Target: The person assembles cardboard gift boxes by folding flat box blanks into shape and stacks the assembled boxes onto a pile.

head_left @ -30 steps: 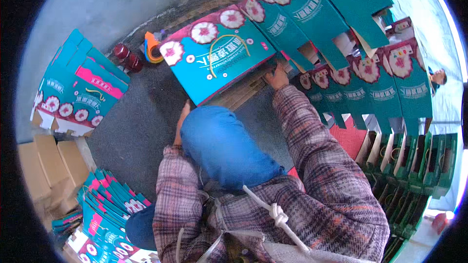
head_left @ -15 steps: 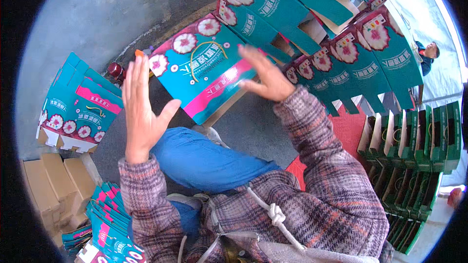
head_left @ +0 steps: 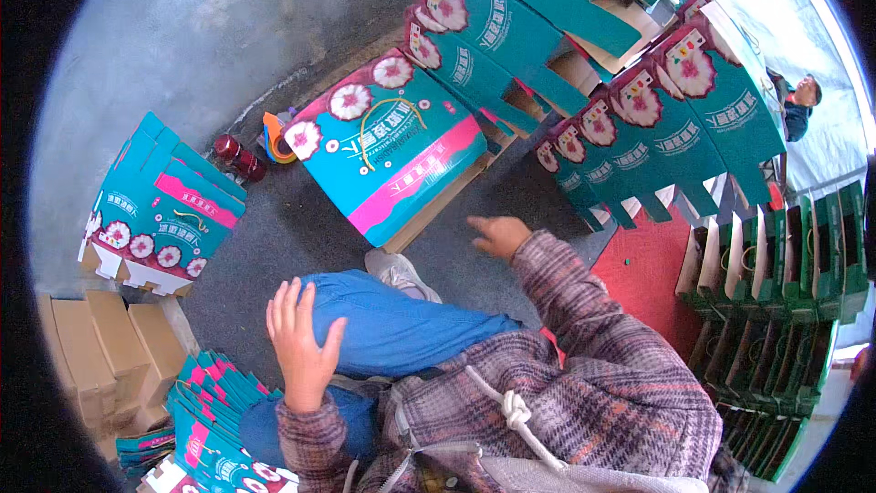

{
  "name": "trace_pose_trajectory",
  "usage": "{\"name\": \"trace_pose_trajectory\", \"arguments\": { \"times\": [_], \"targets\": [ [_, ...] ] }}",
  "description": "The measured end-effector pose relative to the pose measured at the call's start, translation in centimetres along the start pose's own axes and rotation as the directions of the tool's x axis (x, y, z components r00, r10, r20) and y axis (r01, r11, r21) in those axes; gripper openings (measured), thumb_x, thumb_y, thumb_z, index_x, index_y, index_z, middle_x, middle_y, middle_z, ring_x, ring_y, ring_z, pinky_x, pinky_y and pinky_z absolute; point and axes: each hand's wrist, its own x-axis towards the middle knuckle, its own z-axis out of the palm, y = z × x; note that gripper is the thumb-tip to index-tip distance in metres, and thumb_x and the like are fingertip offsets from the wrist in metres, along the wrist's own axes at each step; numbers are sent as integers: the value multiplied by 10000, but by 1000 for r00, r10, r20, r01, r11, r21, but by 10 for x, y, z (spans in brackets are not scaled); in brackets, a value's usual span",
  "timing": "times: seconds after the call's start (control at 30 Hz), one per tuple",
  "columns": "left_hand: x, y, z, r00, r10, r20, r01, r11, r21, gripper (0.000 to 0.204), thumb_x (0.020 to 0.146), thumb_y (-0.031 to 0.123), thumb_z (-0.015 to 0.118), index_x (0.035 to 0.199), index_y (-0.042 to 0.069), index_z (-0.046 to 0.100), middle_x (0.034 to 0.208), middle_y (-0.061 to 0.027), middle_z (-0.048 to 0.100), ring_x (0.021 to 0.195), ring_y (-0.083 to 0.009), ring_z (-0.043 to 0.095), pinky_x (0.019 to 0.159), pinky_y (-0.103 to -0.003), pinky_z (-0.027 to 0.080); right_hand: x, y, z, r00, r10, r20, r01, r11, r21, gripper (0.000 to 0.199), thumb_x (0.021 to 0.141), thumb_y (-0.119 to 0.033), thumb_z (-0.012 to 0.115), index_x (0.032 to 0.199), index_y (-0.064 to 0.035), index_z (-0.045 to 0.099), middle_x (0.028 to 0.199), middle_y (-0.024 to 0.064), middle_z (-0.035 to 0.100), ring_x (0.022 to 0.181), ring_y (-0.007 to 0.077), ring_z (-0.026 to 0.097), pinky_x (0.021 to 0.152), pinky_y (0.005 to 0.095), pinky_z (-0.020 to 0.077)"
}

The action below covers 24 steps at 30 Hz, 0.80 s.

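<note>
A teal and pink flowered gift box [head_left: 388, 148] lies flat on a wooden board on the grey floor in front of me. My right hand [head_left: 497, 236] hovers just right of its near corner, fingers loosely apart, holding nothing. My left hand [head_left: 299, 345] is raised open beside my blue-trousered knee [head_left: 401, 329], fingers spread, also holding nothing. Neither hand touches the box.
Folded teal boxes stand in rows at the upper right [head_left: 639, 128]. A pile of flat teal boxes [head_left: 160, 210] lies at left, another fan of them [head_left: 214, 420] by my left hip. Brown cartons [head_left: 100, 347] sit lower left. A tape roll [head_left: 274, 139] and red bottle [head_left: 239, 157] lie near the box. A person [head_left: 796, 102] is far right.
Both hands have let go of the box and drawn back toward me. The box now lies flat on the board; my left hand dropped lower beside my knee.
</note>
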Motion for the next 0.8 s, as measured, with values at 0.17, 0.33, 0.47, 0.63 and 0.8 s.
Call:
{"name": "trace_pose_trajectory", "arguments": {
  "times": [0.17, 0.33, 0.47, 0.63, 0.8],
  "targets": [
    [4, 13, 11, 995, -23, -98, 32, 995, 90, 478, 816, 226, 626, 1227, 10, 514, 1288, -175, 485, 1223, -380, 410, 1033, -498, 295, -10, 25, 53, 958, 114, 262, -135, 989, 64, 506, 838, -362, 586, 1258, -88, 520, 1099, 197, 627, 1005, 363, 605, 865, 448, 480],
    [10, 20, 16, 991, -28, -129, 47, 989, 141, 442, 831, 226, 613, 1198, -2, 520, 1258, -183, 502, 1219, -375, 418, 1032, -501, 295, -23, 75, 86, 968, 173, 179, -197, 973, 124, 514, 878, -340, 577, 1250, 8, 508, 1078, 197, 638, 961, 316, 635, 841, 400, 495],
    [27, 31, 20, 992, -91, -82, 108, 965, 238, 399, 826, 251, 619, 1103, -24, 536, 1171, -188, 545, 1160, -353, 470, 1004, -489, 324, -9, 92, 98, 905, 355, 234, -414, 609, 676, 572, 902, -468, 538, 1249, -13, 520, 1075, 149, 624, 942, 216, 623, 800, 360, 505],
    [47, 35, 28, 989, -147, 18, 135, 946, 295, 418, 800, 306, 637, 1053, -16, 554, 1055, -163, 590, 1064, -319, 522, 983, -479, 351, 37, 61, 78, 831, 425, 359, -463, 170, 870, 551, 913, -488, 507, 1250, -51, 505, 1102, 128, 608, 938, 233, 620, 806, 364, 494],
    [48, 31, 34, 996, -66, -68, 79, 971, 227, 394, 804, 307, 639, 1043, 0, 580, 1066, -156, 597, 1048, -310, 542, 960, -470, 379, 63, 43, 65, 894, 314, 320, -421, 341, 840, 564, 915, -507, 486, 1237, -44, 509, 1075, 120, 614, 941, 226, 618, 814, 370, 489]
  ]
}}
